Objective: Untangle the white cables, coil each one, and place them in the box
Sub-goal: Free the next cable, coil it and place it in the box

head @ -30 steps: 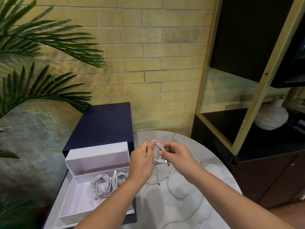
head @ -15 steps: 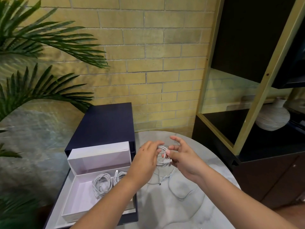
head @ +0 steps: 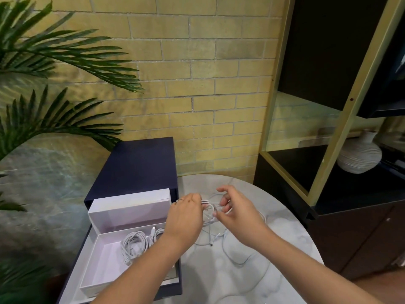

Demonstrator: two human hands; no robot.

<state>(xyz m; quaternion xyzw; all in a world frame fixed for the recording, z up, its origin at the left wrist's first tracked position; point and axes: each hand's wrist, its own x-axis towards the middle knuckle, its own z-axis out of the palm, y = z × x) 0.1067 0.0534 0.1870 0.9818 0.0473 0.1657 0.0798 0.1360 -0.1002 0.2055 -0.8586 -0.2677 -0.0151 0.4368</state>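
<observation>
While a half-wound white cable [head: 209, 208] is held just above the marble table [head: 285, 227], just right of the box [head: 129, 207], its loops are gripped by the left hand [head: 185, 216], the fingers curled round the bundle. On the side of that bundle away from the box, a strand is hooked by the bent fingers of the right hand [head: 238, 212], and the thumb is lifted clear above them. More loose cable [head: 232, 255] is seen trailing over the tabletop, right of the box and nearer the camera; whether it belongs to the held one cannot be told. Inside the box, coiled cables [head: 133, 242] are laid toward its right-hand wall, partly hidden by the left forearm. Behind the box, a navy sleeve [head: 135, 163] is set against its back wall. Well right of the box, a ribbed vase [head: 359, 156] is shelved; left of the box, palm fronds [head: 54, 119] are spread.
</observation>
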